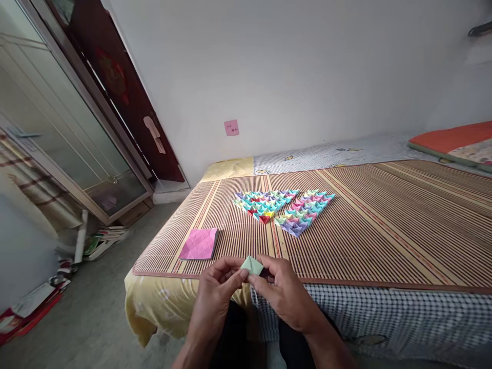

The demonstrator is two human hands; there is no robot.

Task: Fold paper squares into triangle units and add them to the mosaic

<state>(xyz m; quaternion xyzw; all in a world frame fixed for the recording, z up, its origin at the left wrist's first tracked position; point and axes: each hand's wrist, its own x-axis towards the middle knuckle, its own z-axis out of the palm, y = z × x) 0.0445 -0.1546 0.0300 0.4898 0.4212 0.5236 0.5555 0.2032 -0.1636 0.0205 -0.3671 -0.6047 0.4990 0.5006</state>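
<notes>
Between my two hands is a small pale green folded paper [252,266], diamond-shaped with crease lines meeting near its middle. My left hand [222,282] pinches its left side with thumb and fingers. On the right side, my right hand [282,287] grips it the same way. Both hands are above the front edge of the bamboo mat [346,246]. To the left lies a stack of pink paper squares [199,244]. Beyond my hands are rows of colourful folded paper pieces [265,202], with a second group of folded pieces [305,210] just right of them.
The mat covers a bed with a checked sheet [369,307] and a yellow cloth [165,302]. A pink note [231,127] is on the white wall. Orange folded bedding [453,139] lies far right. Books [103,241] sit on the floor at left, near a glass door [77,123].
</notes>
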